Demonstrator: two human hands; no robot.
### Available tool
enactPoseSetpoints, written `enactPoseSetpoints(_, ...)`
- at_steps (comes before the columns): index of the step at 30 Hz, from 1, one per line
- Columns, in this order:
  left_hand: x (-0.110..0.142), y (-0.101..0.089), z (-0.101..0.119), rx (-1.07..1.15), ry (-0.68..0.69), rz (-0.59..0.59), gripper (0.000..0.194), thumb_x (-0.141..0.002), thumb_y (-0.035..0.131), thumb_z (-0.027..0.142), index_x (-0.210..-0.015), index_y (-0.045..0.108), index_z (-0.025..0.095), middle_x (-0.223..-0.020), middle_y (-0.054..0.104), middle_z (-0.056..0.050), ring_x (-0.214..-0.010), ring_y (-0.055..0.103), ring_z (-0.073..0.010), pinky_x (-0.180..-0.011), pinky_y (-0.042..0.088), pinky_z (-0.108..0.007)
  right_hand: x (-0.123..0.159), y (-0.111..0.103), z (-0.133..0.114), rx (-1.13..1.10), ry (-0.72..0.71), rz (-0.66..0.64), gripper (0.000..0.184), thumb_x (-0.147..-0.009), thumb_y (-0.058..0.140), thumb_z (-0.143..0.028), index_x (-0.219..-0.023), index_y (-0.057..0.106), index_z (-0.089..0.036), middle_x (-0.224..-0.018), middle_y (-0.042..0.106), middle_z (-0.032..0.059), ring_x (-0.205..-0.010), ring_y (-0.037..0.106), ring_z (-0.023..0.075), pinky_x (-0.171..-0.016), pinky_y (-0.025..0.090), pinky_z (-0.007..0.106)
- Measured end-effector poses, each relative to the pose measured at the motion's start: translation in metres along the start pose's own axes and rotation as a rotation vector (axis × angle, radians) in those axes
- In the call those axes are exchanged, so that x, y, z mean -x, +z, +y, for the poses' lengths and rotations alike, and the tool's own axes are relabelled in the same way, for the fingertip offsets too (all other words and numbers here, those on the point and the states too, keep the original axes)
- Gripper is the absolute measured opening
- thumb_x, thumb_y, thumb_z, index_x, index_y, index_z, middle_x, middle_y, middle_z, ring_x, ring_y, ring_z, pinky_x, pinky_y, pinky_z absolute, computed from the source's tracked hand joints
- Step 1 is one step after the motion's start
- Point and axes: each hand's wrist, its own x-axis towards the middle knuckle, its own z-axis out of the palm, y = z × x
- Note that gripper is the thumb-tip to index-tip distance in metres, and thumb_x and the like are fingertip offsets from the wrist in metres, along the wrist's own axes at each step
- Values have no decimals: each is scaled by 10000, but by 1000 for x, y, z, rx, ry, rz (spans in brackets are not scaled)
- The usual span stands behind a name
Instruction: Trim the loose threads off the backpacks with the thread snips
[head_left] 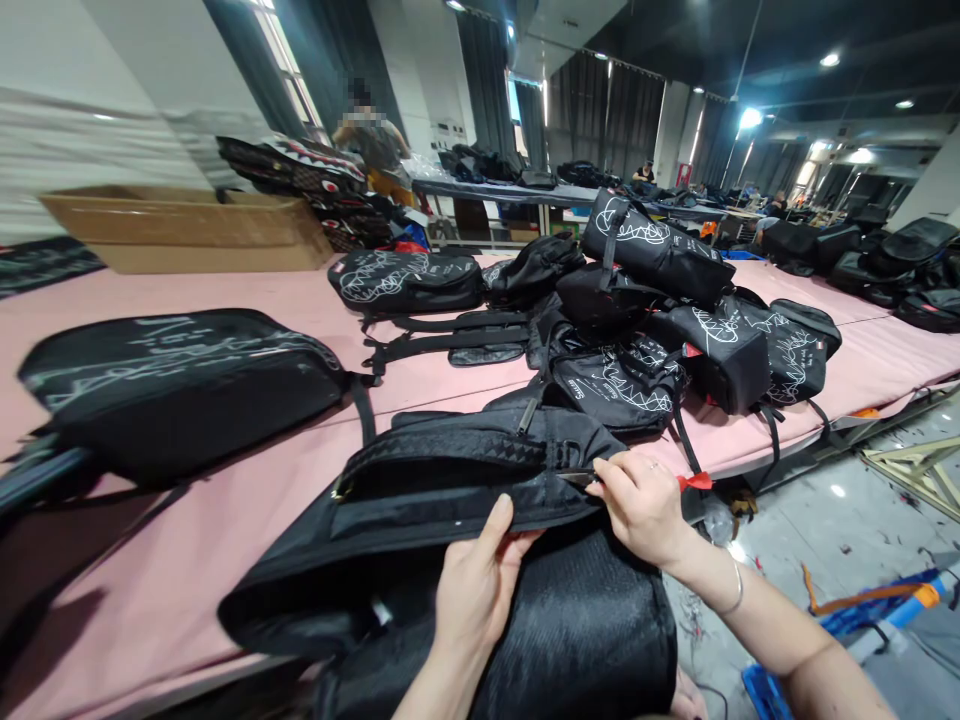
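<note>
A black backpack (450,480) lies unzipped in front of me on the pink-covered table, its opening facing me. My left hand (484,560) pinches the edge of its fabric, thumb on top and fingers underneath. In my right hand (637,500) is a pair of thread snips (576,478), closed in my fingers, with the metal blades pointing left against the bag near a strap seam. Something red (695,482) sticks out behind that hand. The handle of the snips is mostly hidden by my fingers.
Another black backpack (195,390) with white print lies at the left. Several more backpacks (660,250) are heaped beyond my hands. A cardboard box (187,230) stands at the back left, with a person (371,140) behind. Blue frame parts (885,610) are on the right floor.
</note>
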Motion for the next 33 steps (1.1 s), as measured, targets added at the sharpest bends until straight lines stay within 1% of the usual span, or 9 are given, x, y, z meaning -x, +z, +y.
enactPoseSetpoints(6,1,2,0,-2,2,-10,334,-459,839,326,-629,702,73,-693,713,-96,-776,672,-267,-737,577,-376,-5,-2,-1,-166,77,-64,224,-907,425,-300,-936,608,-175,-821,609,67,-745,559,174,-653,435,282)
enactPoseSetpoints(13,4,2,0,-34,24,3,333,-443,841,349,-616,704,99,-700,714,-91,-786,669,-273,-723,577,-376,-5,-3,-8,-193,140,-73,193,-906,428,-280,-907,594,-180,-829,612,64,-761,565,172,-661,432,274)
enactPoseSetpoints(18,3,-1,-2,-64,37,-2,320,-445,838,352,-607,706,110,-681,710,-90,-767,670,-276,-728,570,-394,-7,-3,-6,-250,184,-101,153,-889,453,-261,-844,579,-188,-805,608,51,-747,564,166,-668,430,272)
enactPoseSetpoints(22,1,-3,-5,-59,37,-29,310,-480,823,354,-632,707,110,-692,710,-91,-767,669,-266,-722,563,-383,-10,-1,0,-421,220,-85,133,-874,470,-247,-803,569,-194,-761,601,25,-709,563,147,-652,431,256)
enactPoseSetpoints(24,0,-3,-7,-64,43,-37,301,-506,810,362,-633,705,110,-691,709,-88,-764,668,-259,-719,557,-372,-11,-1,3,-505,226,-70,113,-868,479,-244,-817,566,-192,-753,597,19,-705,564,142,-642,433,249)
enactPoseSetpoints(27,-2,-5,-12,-141,116,-17,293,-552,779,381,-649,706,113,-716,712,-84,-752,667,-247,-728,545,-347,-9,-2,8,-500,169,-113,100,-860,489,-241,-845,572,-187,-772,598,33,-718,566,154,-649,437,262)
enactPoseSetpoints(30,-3,-8,-17,-293,272,26,274,-609,744,353,-769,721,132,-846,718,-91,-863,652,-249,-843,494,-332,-8,-7,14,-523,107,-178,93,-857,491,-224,-848,579,-195,-782,605,37,-726,572,163,-661,444,273)
enactPoseSetpoints(33,-3,-11,-28,-453,436,35,239,-631,729,305,-823,726,163,-938,707,-102,-1000,607,-271,-976,391,-344,-18,-13,20,-640,150,-136,102,-863,478,-238,-893,570,-206,-802,604,37,-745,577,164,-647,454,264)
